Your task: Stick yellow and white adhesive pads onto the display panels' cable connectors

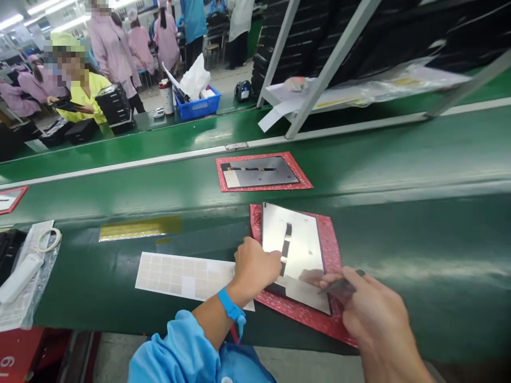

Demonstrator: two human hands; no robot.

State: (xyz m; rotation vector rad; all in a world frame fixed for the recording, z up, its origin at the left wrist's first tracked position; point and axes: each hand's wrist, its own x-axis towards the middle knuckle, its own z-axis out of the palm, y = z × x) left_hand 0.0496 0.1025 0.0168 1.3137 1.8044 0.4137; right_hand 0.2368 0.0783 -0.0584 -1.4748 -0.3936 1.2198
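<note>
A silver display panel (307, 239) with a dark flex cable (286, 244) along its middle lies on a red bubble-wrap sheet (330, 239). My left hand (255, 268), with a blue band round its wrist, rests at the panel's left side. Its fingers are curled together by the lower part of the cable, and anything between them is hidden. Dark tweezers (339, 287), slightly blurred, are gripped in my right hand (371, 303) over the panel's lower right. Under my left forearm lies a white sheet of pale rectangular stickers (171, 272).
Another panel (263, 173) on red wrap lies farther back on the green belt (179, 186). Yellow strips (136, 230) sit left; a tape roll (49, 240) lies at far left. Beyond are a blue basket (199, 106), a metal rack (335, 58) and a person in yellow (85, 90).
</note>
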